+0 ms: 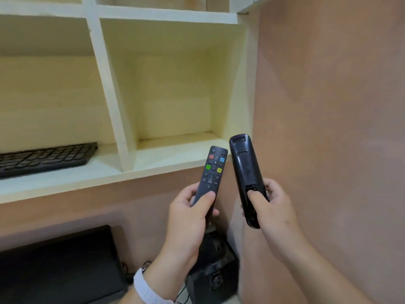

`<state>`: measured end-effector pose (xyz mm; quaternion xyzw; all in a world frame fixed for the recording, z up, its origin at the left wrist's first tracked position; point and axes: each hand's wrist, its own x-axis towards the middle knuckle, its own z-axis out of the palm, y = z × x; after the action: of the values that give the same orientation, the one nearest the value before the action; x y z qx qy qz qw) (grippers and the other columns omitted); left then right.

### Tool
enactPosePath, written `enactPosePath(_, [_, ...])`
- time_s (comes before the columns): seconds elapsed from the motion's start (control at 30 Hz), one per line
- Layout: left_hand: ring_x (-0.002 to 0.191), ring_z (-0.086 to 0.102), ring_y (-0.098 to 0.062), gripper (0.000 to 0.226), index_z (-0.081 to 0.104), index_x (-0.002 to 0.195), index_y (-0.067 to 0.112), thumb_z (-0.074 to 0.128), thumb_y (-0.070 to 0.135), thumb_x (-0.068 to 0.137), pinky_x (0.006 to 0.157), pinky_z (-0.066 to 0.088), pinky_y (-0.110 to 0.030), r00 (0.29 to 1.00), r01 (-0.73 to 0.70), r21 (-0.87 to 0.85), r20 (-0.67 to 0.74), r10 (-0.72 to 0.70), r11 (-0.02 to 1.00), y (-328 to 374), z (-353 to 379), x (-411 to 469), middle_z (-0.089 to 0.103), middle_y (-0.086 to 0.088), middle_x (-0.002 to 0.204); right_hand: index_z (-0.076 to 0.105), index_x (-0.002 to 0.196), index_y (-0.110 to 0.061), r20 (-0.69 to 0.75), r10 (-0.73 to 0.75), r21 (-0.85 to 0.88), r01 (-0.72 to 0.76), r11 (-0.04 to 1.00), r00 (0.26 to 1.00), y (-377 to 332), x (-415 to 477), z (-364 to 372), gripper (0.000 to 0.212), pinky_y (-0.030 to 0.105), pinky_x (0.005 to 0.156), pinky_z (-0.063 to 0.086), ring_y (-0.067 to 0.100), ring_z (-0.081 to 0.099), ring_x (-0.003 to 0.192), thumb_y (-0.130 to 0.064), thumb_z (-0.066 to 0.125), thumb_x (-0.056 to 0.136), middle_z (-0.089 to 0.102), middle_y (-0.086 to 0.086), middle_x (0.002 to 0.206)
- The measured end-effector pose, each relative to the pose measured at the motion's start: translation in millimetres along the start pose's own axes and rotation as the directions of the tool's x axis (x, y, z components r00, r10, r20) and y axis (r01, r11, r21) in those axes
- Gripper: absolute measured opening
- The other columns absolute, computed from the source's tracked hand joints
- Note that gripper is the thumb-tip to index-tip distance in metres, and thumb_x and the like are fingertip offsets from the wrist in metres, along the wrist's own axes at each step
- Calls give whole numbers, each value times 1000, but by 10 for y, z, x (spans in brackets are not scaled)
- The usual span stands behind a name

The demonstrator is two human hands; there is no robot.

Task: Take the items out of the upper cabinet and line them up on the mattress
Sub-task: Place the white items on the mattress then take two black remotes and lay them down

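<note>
My left hand (188,213) grips a slim grey remote (211,172) with red, blue, green and yellow buttons facing up. My right hand (274,207) grips a larger black remote (245,172) turned back side up, thumb on its battery cover. Both remotes are held in the air just in front of the cream cabinet's lower right compartment (175,148), which holds nothing. A black keyboard (43,159) lies in the compartment to the left. The mattress is out of view.
A brown wall (328,106) stands close on the right. Below the shelf are a dark monitor (57,266) at lower left and a black speaker-like box (214,266) with cables. A white band is on my left wrist (146,288).
</note>
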<state>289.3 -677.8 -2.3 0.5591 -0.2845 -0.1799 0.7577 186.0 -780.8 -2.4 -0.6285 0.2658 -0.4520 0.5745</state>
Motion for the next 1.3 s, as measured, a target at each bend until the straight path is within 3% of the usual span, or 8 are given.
enactPosePath(0.2, [55,56,-8,14,64,104,9,60,4,91,52,46,-16,986,59,-84,160,-45,995,-166,-124,52,65,11,66,59,91,-13,-176,91,-29,-98,995,980,132,-314,84,7,35,50,37,21,47,57,-8,54,92,55,12,70])
enactPosePath(0.37, [61,57,-11,14,65,102,14,61,8,91,52,44,-19,937,172,-98,324,-132,980,-400,-204,39,66,5,72,59,96,-13,-340,129,-95,-171,981,931,182,-686,135,7,32,47,42,22,52,62,-10,54,93,59,11,74])
enactPosePath(0.5, [67,58,-12,16,65,105,19,61,12,92,58,46,-21,868,229,-51,464,-179,972,-633,-233,-96,70,2,86,59,99,-19,-491,120,-182,-236,954,863,164,-1043,84,11,29,47,46,24,59,66,-11,55,94,66,21,86])
enactPosePath(0.63, [65,60,-8,16,63,106,22,60,14,93,61,45,-23,744,319,-1,619,-250,948,-801,-122,-413,70,5,85,60,98,-19,-663,103,-214,-320,923,742,160,-1537,-9,11,28,46,45,23,58,64,-10,56,93,66,27,90])
enactPosePath(0.83, [63,60,-8,13,62,103,18,60,12,92,64,44,-25,539,390,44,799,-267,920,-779,109,-1087,68,9,77,61,91,-20,-849,45,-169,-351,921,526,43,-2360,-246,12,32,49,45,23,57,64,-9,55,92,63,16,76])
enactPosePath(1.03, [64,59,-6,16,63,105,16,60,8,92,56,47,-15,408,376,61,885,-224,925,-518,131,-1877,67,7,74,62,89,-24,-926,-9,-135,-308,942,378,-95,-3205,-409,14,33,53,49,25,62,68,-12,58,92,66,8,74])
enactPosePath(1.13, [64,61,-5,17,62,107,18,59,9,93,56,48,-12,343,350,70,918,-198,934,-367,119,-2354,68,5,80,61,93,-22,-943,-46,-154,-308,939,331,-245,-3744,-440,13,29,48,47,17,58,61,-9,58,92,64,6,73])
enactPosePath(1.3, [70,64,-4,22,61,115,23,60,15,94,54,46,-10,153,294,110,975,-160,949,-89,57,-3508,70,5,86,60,92,-21,-967,-134,-211,-390,896,216,-566,-5027,-499,15,24,45,44,7,50,50,-6,58,90,57,1,69])
